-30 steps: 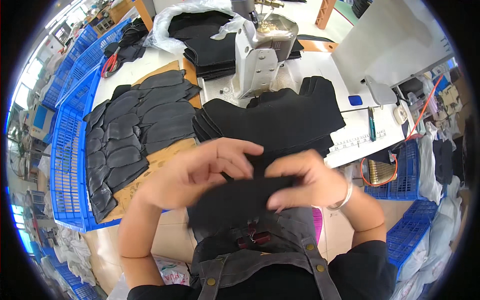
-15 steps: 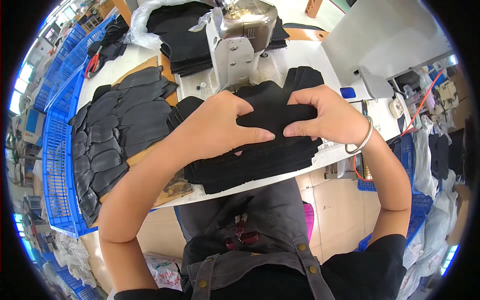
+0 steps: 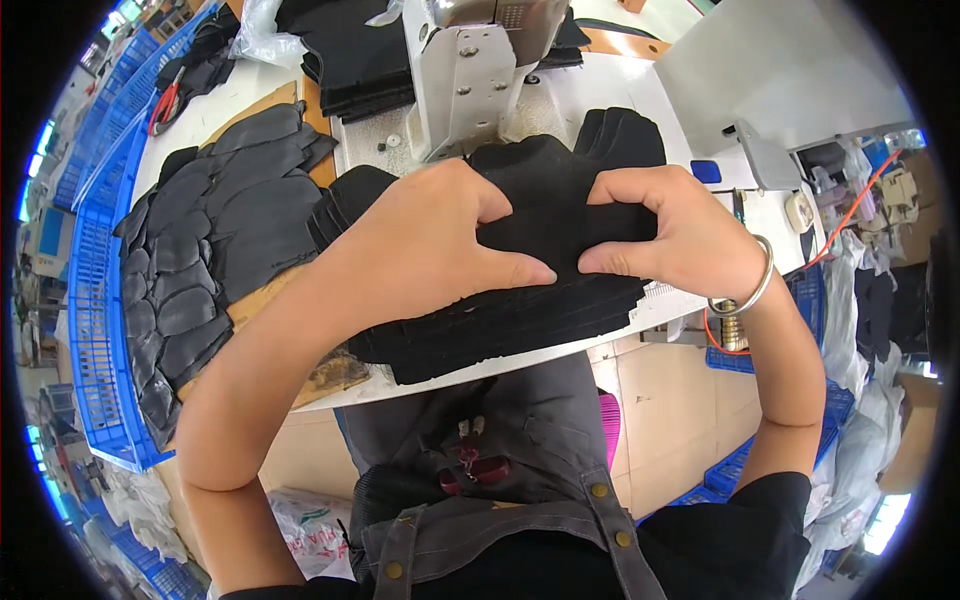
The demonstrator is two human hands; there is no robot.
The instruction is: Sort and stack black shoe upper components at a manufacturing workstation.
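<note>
Both my hands are on a black fabric piece [image 3: 545, 205] that lies on a stack of similar black pieces [image 3: 480, 345] at the table's front edge. My left hand [image 3: 430, 245] grips its left part, thumb on top and pointing inward. On the right part, my right hand [image 3: 690, 235], with a bangle at the wrist, has its thumb and forefinger bent over the cloth. The two thumb tips are close together but apart. My other fingers are mostly hidden. Just beyond the stack rises a metal sewing machine [image 3: 465, 95].
Overlapping dark, scale-shaped pieces [image 3: 270, 225] cover a board at the left, beside a blue plastic basket [image 3: 100, 330]. Red-handled scissors [image 3: 165, 105] lie far left. Another black stack [image 3: 355, 60] stands behind the machine. A grey panel [image 3: 790, 80] blocks the far right.
The view has shifted a little, so the machine sits higher and the left-hand pieces farther left. My right hand appears slightly farther right; both hands keep their hold on the fabric.
</note>
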